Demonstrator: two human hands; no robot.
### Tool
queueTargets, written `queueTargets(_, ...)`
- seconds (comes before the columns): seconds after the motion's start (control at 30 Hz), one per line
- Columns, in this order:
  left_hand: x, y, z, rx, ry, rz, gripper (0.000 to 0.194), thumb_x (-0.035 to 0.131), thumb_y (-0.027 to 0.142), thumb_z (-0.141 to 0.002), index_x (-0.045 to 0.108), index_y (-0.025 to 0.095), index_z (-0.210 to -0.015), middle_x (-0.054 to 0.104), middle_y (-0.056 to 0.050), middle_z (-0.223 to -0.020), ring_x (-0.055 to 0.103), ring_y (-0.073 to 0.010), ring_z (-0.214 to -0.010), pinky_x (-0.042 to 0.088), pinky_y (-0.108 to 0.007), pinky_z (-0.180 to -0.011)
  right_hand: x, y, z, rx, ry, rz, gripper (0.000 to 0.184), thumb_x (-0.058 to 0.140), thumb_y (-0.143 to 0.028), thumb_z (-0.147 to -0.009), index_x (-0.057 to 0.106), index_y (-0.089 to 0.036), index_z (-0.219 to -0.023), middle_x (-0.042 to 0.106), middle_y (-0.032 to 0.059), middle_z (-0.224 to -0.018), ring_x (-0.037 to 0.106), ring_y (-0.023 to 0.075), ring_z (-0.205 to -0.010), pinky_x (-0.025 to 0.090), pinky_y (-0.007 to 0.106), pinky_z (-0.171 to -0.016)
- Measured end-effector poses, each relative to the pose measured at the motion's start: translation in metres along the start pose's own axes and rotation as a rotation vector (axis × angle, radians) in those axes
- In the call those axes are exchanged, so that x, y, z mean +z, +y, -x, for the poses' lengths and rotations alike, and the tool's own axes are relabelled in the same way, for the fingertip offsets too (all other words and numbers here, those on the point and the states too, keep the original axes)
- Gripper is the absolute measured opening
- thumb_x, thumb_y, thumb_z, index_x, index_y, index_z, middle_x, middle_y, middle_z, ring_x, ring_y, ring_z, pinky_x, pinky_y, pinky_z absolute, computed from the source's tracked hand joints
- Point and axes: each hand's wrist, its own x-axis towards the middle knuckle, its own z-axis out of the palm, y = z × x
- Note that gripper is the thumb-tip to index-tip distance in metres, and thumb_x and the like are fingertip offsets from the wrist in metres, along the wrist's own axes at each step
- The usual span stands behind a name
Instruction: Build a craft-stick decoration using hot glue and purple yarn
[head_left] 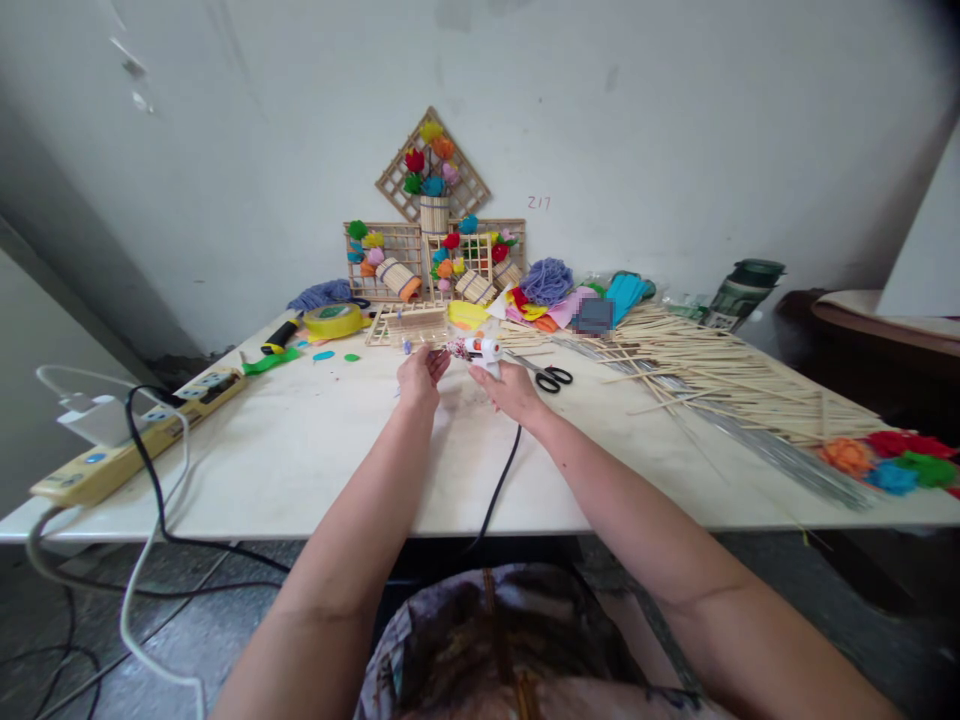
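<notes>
My right hand (pixel 514 388) is wrapped round the handle of a white hot glue gun (pixel 484 348), whose nozzle points left. A black cord (pixel 501 485) runs from under that hand over the table's front edge. My left hand (pixel 421 378) is near the nozzle with its fingers drawn together; what they hold, if anything, is too small to make out. Just behind it lies a flat row of short wooden sticks (pixel 417 324); whether the fingers touch it I cannot tell. Black-handled scissors (pixel 553 379) lie right of my right hand.
Stick lattices with felt flowers (pixel 384 262) lean on the wall. Many thin sticks (pixel 720 365) and metal wires (pixel 787 455) spread over the right side. Yellow tape (pixel 332 321), a black-handled tool (pixel 280 337) and a power strip (pixel 142 455) are left. Purple yarn (pixel 547 281) sits behind.
</notes>
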Motion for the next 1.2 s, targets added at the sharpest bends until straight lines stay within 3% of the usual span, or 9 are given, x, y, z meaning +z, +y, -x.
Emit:
queueTargets(0.43,-0.002,0.001,-0.002,-0.015,0.008,0.02,0.004,0.053,0.014,-0.076,0.055,0.013,-0.073,0.062,-0.003,-0.058,0.063,-0.0119,-0.056,0.053,-0.025,-0.069,-0.001,0.001,0.003,0.008,-0.015,-0.025,0.041,0.047,-0.057,-0.081,0.06,-0.019,-0.077,0.053,-0.001,-0.055,0.053,0.0127,-0.047,0.041,0.022,-0.048)
queueTargets(0.77,-0.001,0.003,0.0,-0.014,0.0,0.003,0.008,0.052,0.014,-0.078,0.055,0.013,-0.071,0.062,-0.002,-0.056,0.062,-0.0109,-0.054,0.052,-0.024,-0.069,0.0,-0.001,0.004,-0.028,0.015,-0.047,0.041,0.049,-0.056,-0.079,0.06,-0.017,-0.072,0.055,-0.0001,-0.053,0.058,0.0158,-0.058,0.042,0.023,-0.052)
queueTargets(1.0,-0.003,0.001,-0.001,-0.037,-0.046,-0.03,0.01,0.051,0.017,-0.079,0.056,0.013,-0.071,0.064,-0.004,-0.061,0.066,-0.0137,-0.061,0.052,-0.024,-0.067,0.004,0.005,0.001,-0.048,0.201,-0.255,0.03,0.057,-0.046,-0.071,0.059,-0.016,-0.068,0.059,0.002,-0.055,0.061,0.0185,-0.061,0.046,0.025,-0.055)
queueTargets(1.2,0.001,-0.001,0.006,-0.098,-0.098,-0.086,0.011,0.049,0.016,-0.081,0.057,0.012,-0.075,0.065,-0.005,-0.061,0.067,-0.0145,-0.063,0.052,-0.025,-0.07,0.007,0.009,-0.007,0.112,0.397,-0.453,0.028,0.062,-0.035,-0.065,0.06,-0.014,-0.083,0.061,0.0001,-0.058,0.058,0.0149,-0.049,0.048,0.026,-0.05)
